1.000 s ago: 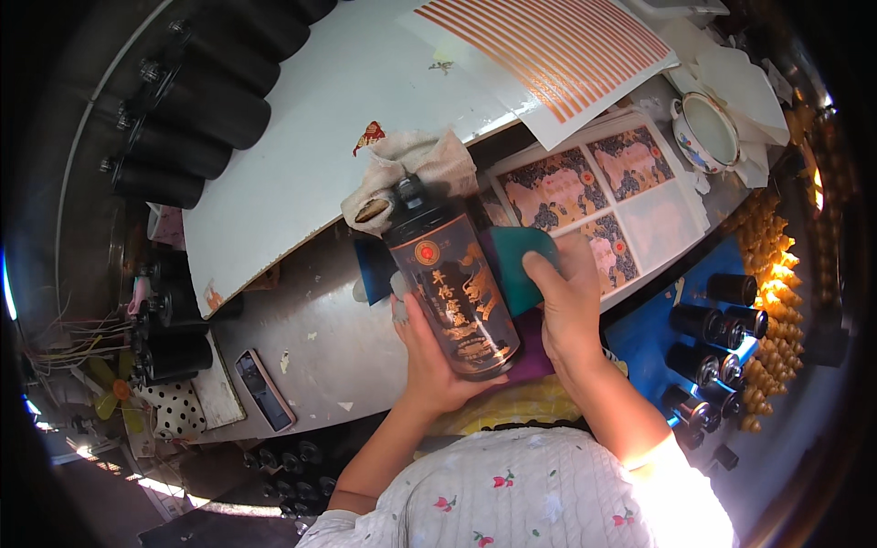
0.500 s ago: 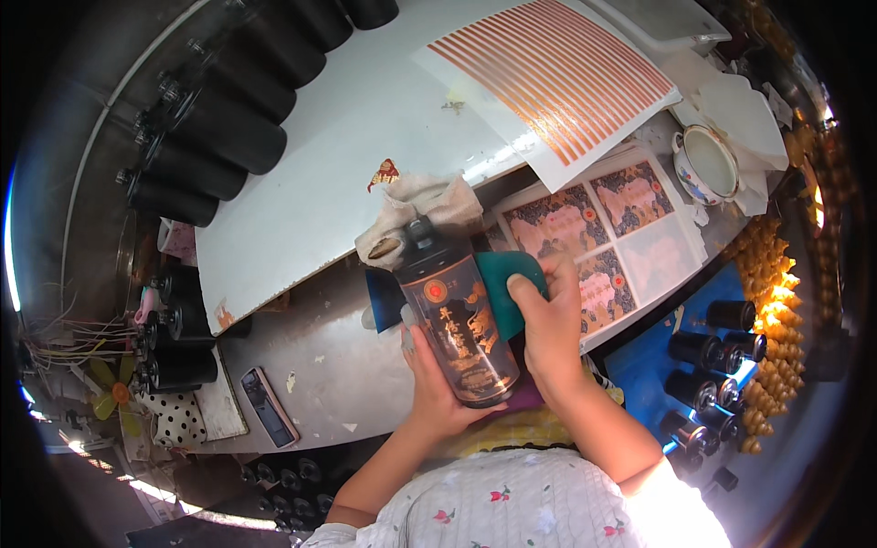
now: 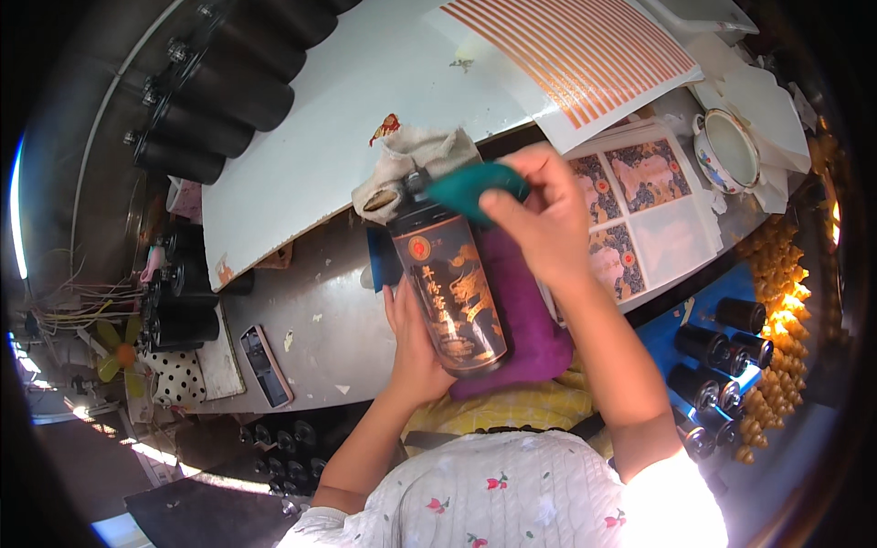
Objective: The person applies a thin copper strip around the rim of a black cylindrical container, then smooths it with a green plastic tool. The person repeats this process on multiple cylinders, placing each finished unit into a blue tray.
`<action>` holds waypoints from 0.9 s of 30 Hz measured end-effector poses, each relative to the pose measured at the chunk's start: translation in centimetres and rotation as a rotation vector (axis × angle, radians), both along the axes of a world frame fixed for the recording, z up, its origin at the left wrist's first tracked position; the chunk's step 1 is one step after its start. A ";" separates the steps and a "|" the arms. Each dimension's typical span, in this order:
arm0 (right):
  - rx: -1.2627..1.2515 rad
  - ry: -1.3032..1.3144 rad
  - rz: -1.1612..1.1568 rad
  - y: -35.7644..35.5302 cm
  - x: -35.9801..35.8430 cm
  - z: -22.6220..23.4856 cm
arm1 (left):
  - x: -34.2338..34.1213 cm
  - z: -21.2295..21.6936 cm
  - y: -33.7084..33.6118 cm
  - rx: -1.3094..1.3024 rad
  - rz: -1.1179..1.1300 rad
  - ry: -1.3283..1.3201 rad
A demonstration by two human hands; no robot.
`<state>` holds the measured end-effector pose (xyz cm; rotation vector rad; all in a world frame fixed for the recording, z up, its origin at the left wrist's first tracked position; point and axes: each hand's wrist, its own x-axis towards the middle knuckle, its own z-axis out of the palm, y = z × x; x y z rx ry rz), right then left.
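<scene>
A black bottle (image 3: 449, 297) with gold and orange decoration lies tilted in front of me, its neck pointing away. My left hand (image 3: 417, 352) is wrapped round its lower left side, with part of the fingers hidden behind it. My right hand (image 3: 551, 219) pinches a thin, flexible dark green scraper (image 3: 480, 190) above the bottle's shoulder, partly covering it. I cannot tell whether the scraper touches the bottle. Behind the neck sits a crumpled beige cloth (image 3: 429, 146) at the white board's edge. Under the bottle and to its right lies a purple cloth (image 3: 525, 315).
Printed decal sheets (image 3: 653, 242) lie to the right, beside a white enamel bowl (image 3: 726, 151). A striped orange sheet (image 3: 585, 68) covers part of the white board (image 3: 338, 119). Black bottles (image 3: 239, 87) line the far left; several small black jars (image 3: 703, 345) stand right. A phone (image 3: 266, 365) lies left.
My right hand has lifted the green scraper from the bottle's right side up over its shoulder. The bottle's front looks darker and less hazy. The whole view has shifted slightly.
</scene>
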<state>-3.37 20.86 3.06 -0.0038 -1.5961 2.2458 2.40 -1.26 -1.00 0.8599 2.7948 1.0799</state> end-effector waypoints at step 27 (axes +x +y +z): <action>-0.245 -0.204 0.125 0.9 10.7 -2.4 | 1.4 2.2 0.3 0.053 0.098 -0.122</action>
